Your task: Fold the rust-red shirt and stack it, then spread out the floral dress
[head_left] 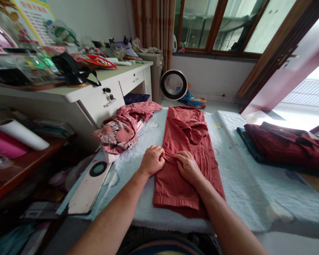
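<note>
A rust-red garment (175,193) lies lengthwise before me on a pale blue quilted cover (239,184), folded and a little wrinkled, with a gathered band at its near end. Whether it is a top or trousers I cannot tell. My left hand (152,162) is closed on its left edge, around the middle of its length. Just to the right, my right hand (188,167) has its fingers curled onto the same cloth. A small crease runs between the two hands. At the far end, part of the fabric is bunched up on top.
Patterned pink clothes (119,131) are heaped at the left, beside a long whitish panel with a dark circle (87,187). Folded dark red clothes (287,145) lie at the right. A cluttered desk (111,81) stands at the left, a blue-and-orange toy (195,100) on the floor beyond.
</note>
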`<state>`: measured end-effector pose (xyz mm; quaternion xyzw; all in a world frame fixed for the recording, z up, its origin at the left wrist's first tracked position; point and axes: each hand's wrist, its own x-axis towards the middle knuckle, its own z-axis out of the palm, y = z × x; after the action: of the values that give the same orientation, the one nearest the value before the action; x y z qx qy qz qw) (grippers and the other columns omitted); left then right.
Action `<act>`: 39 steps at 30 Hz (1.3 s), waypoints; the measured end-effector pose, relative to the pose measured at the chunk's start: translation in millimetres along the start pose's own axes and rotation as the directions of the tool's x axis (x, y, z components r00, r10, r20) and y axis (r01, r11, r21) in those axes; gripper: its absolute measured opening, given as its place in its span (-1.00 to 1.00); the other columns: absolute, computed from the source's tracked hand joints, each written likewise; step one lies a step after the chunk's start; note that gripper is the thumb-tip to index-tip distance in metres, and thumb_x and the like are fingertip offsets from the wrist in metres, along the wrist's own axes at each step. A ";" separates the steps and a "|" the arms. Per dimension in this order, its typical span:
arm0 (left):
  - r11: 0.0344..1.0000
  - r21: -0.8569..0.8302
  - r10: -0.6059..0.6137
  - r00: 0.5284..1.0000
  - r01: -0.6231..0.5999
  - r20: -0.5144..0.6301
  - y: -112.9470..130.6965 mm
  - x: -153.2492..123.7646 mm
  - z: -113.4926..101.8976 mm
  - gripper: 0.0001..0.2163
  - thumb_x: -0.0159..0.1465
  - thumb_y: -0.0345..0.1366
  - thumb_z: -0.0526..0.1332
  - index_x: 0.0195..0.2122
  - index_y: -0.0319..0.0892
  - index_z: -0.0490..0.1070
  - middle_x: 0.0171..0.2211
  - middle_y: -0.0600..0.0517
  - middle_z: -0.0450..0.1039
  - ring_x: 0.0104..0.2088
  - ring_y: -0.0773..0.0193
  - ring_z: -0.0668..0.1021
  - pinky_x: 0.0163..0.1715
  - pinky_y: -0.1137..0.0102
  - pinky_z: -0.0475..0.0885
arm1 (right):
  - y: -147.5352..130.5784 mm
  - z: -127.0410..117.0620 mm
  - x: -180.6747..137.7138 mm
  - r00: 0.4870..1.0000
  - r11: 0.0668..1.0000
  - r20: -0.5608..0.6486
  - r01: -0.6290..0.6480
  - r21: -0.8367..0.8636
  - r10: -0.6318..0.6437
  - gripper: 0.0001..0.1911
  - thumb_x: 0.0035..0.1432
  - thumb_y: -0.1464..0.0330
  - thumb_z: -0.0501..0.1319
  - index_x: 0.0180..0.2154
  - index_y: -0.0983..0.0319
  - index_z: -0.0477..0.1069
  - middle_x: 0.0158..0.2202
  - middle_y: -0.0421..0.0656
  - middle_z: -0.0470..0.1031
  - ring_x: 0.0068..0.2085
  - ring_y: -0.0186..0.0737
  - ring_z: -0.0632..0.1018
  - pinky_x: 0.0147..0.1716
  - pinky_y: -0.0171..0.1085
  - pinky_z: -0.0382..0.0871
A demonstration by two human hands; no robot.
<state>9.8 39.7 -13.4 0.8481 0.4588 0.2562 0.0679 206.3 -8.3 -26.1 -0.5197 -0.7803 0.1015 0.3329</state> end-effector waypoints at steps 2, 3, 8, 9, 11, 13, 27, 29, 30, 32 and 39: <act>0.999 -0.028 -0.016 1.000 0.016 0.003 -3.6 -0.8 -0.6 -0.88 0.10 -0.51 0.13 -0.44 -0.13 0.33 -0.38 0.02 0.41 -0.24 0.16 0.45 -0.16 0.27 0.37 | 0.4 -0.4 0.3 1.000 1.000 -0.002 0.002 -0.003 -0.002 -0.61 0.14 0.59 0.10 -0.07 0.18 0.51 -0.09 -0.09 0.49 -0.05 -0.14 0.43 0.02 -0.14 0.35; 0.998 -0.055 -0.022 1.000 0.022 0.006 -5.4 -1.1 -0.4 -0.88 0.12 -0.50 0.13 -0.46 -0.13 0.34 -0.39 0.02 0.43 -0.25 0.16 0.46 -0.16 0.28 0.37 | 0.6 -0.6 0.4 1.000 1.000 -0.002 0.003 -0.001 -0.003 -0.59 0.12 0.60 0.09 -0.07 0.18 0.51 -0.09 -0.09 0.49 -0.05 -0.14 0.43 0.02 -0.14 0.35; 0.952 -0.274 -0.146 0.989 0.136 -0.018 -12.1 -0.8 6.8 -0.84 0.28 -0.44 0.06 -0.28 -0.13 0.42 -0.29 0.02 0.52 -0.23 0.22 0.53 -0.15 0.34 0.40 | 2.0 0.0 0.0 1.000 1.000 -0.002 0.001 0.007 -0.001 -0.51 0.03 0.65 0.06 -0.08 0.18 0.51 -0.09 -0.09 0.49 -0.04 -0.14 0.42 0.03 -0.13 0.35; 0.943 -0.297 -0.167 0.986 0.152 -0.023 -12.8 -0.7 9.2 -0.84 0.30 -0.42 0.07 -0.23 -0.13 0.43 -0.26 0.02 0.53 -0.21 0.22 0.54 -0.14 0.35 0.41 | 2.3 0.2 -0.2 1.000 1.000 -0.003 -0.001 0.005 0.001 -0.51 0.03 0.65 0.06 -0.08 0.18 0.51 -0.08 -0.09 0.48 -0.04 -0.13 0.42 0.03 -0.13 0.36; 0.945 -0.288 -0.167 0.986 0.151 -0.030 -13.1 -0.8 13.6 -0.87 0.28 -0.40 0.13 -0.19 -0.14 0.43 -0.25 0.01 0.53 -0.20 0.21 0.54 -0.11 0.34 0.41 | 2.4 0.2 -0.4 1.000 1.000 -0.010 -0.004 0.002 0.004 -0.53 0.04 0.64 0.06 -0.08 0.18 0.52 -0.08 -0.08 0.48 -0.04 -0.13 0.42 0.03 -0.12 0.35; 0.965 -0.226 -0.143 0.989 0.131 -0.038 -12.5 -1.2 17.1 -0.87 0.25 -0.38 0.21 -0.18 -0.15 0.45 -0.27 0.00 0.51 -0.21 0.19 0.53 -0.10 0.31 0.41 | 2.0 -0.6 -0.5 1.000 1.000 -0.029 -0.004 0.002 0.005 -0.55 0.05 0.62 0.06 -0.09 0.20 0.51 -0.08 -0.07 0.48 -0.03 -0.12 0.41 0.04 -0.12 0.35; 0.991 -0.130 0.039 0.999 -0.042 -0.029 -7.6 0.8 19.7 -0.68 0.19 -0.49 0.22 -0.03 -0.10 0.43 0.07 -0.02 0.43 0.10 0.13 0.41 0.15 0.15 0.29 | -0.2 -6.7 1.0 0.984 0.965 -0.017 -0.178 -0.194 0.178 -0.71 0.20 0.51 0.08 -0.12 0.20 0.49 -0.16 -0.09 0.53 -0.10 -0.08 0.39 -0.04 -0.13 0.19; 0.992 -0.118 0.049 0.998 -0.052 -0.026 -4.7 0.9 17.9 -0.74 0.20 -0.49 0.22 -0.10 -0.10 0.45 0.02 -0.02 0.45 0.07 0.13 0.42 0.13 0.16 0.30 | -1.3 -5.2 1.4 0.982 0.956 -0.018 -0.187 -0.226 0.188 -0.74 0.22 0.45 0.10 -0.11 0.19 0.49 -0.18 -0.09 0.51 -0.11 -0.07 0.37 -0.06 -0.12 0.17; 0.992 -0.114 0.055 0.998 -0.057 -0.022 -3.4 0.8 16.7 -0.77 0.20 -0.49 0.21 -0.14 -0.10 0.45 -0.01 -0.01 0.46 0.05 0.13 0.43 0.12 0.17 0.31 | -1.9 -4.4 1.6 0.981 0.952 -0.021 -0.193 -0.239 0.194 -0.75 0.22 0.42 0.12 -0.11 0.18 0.50 -0.19 -0.08 0.50 -0.11 -0.06 0.36 -0.07 -0.12 0.16; 0.991 -0.112 0.069 0.998 -0.069 -0.001 -1.3 0.7 14.7 -0.81 0.21 -0.49 0.20 -0.19 -0.10 0.44 -0.07 0.00 0.47 0.01 0.15 0.44 0.08 0.20 0.34 | -2.9 -2.9 2.0 0.977 0.944 -0.027 -0.210 -0.254 0.210 -0.77 0.20 0.39 0.16 -0.12 0.18 0.50 -0.20 -0.08 0.46 -0.11 -0.06 0.35 -0.08 -0.12 0.15; 0.984 -0.144 0.108 0.994 -0.106 0.006 -1.6 -0.1 17.7 -0.79 0.25 -0.49 0.16 -0.13 -0.13 0.42 -0.02 -0.02 0.48 0.03 0.17 0.48 0.10 0.23 0.37 | 0.9 -0.6 3.3 0.961 0.946 -0.083 -0.274 -0.172 0.263 -0.77 0.16 0.45 0.13 -0.17 0.18 0.50 -0.20 -0.10 0.44 -0.12 -0.09 0.34 -0.06 -0.13 0.16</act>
<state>17.4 42.7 -29.2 0.8662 0.3925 0.2860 0.1178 206.6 -5.0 -24.7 -0.6520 -0.6981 0.0588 0.2898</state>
